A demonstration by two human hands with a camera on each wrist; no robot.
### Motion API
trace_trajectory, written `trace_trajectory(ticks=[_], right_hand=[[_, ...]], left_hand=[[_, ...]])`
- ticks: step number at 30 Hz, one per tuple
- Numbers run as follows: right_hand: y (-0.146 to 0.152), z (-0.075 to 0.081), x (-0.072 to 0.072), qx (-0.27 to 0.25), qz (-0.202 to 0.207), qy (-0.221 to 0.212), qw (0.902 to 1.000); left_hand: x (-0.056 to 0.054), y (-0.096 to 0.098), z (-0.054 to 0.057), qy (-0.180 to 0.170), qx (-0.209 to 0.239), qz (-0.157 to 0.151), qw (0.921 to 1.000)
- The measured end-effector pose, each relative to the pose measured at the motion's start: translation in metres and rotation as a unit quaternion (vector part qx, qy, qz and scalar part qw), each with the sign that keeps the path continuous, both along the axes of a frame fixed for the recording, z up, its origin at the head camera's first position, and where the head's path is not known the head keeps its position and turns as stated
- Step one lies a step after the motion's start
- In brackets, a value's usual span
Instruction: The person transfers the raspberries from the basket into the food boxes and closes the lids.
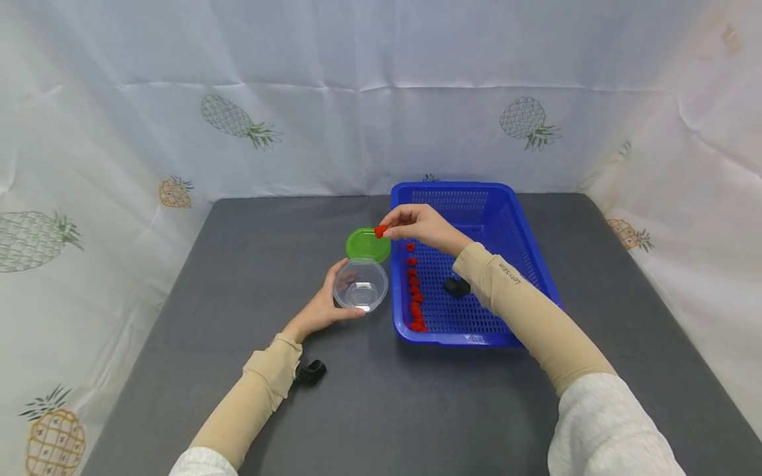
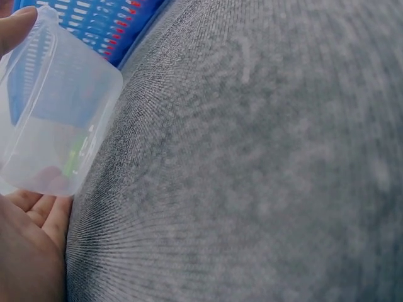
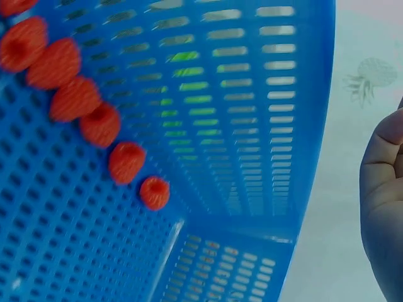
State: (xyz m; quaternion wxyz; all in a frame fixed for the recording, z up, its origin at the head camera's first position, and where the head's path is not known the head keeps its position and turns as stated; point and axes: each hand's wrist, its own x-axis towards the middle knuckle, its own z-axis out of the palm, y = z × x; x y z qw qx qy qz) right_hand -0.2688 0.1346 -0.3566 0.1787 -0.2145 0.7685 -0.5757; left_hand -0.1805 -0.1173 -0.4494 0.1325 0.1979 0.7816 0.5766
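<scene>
My left hand holds a clear plastic container, thumb at the near side and fingers at the far side. In the left wrist view, the thumb lies on the rim of the tub and fingers touch its base. Over the left edge of the blue basket, my right hand pinches a red raspberry between thumb and fingertips. Below that berry, a green round lid lies behind the container. More raspberries line the basket's left side; the right wrist view shows several raspberries up close.
The blue slotted basket stands right of the container on the grey table. A black object shows by the left wrist and another black object below the right wrist. White pineapple-print cloth hangs behind and on both sides.
</scene>
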Motion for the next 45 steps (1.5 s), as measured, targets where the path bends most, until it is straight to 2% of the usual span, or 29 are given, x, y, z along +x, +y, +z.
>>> trace_trajectory(ticks=[9, 14, 16, 19, 30, 36, 45], right_hand=[[-0.02, -0.006, -0.004, 0.008, 0.018, 0.02, 0.9996], [-0.031, -0.008, -0.002, 0.011, 0.037, 0.002, 0.9993], [-0.037, -0.007, -0.001, 0.02, 0.049, -0.003, 0.9986], [-0.045, -0.004, 0.0, 0.054, 0.067, 0.012, 0.9962], [-0.065, -0.006, -0.005, 0.148, 0.143, 0.055, 0.977], [-0.07, -0.01, -0.007, 0.201, 0.16, 0.072, 0.9638], [-0.074, -0.013, -0.011, 0.253, 0.182, 0.094, 0.9455]], left_hand=[[0.0, -0.001, -0.001, 0.0, -0.003, -0.002, 1.0], [0.0, -0.002, 0.0, -0.004, -0.006, -0.006, 1.0], [0.0, -0.002, 0.0, -0.004, -0.005, -0.005, 1.0], [-0.001, -0.002, 0.0, 0.0, -0.002, -0.004, 1.0], [0.002, -0.001, -0.002, 0.002, -0.009, -0.005, 0.9999], [0.002, -0.001, -0.004, 0.004, -0.002, -0.005, 1.0], [0.001, -0.002, -0.004, -0.014, -0.019, 0.003, 0.9997]])
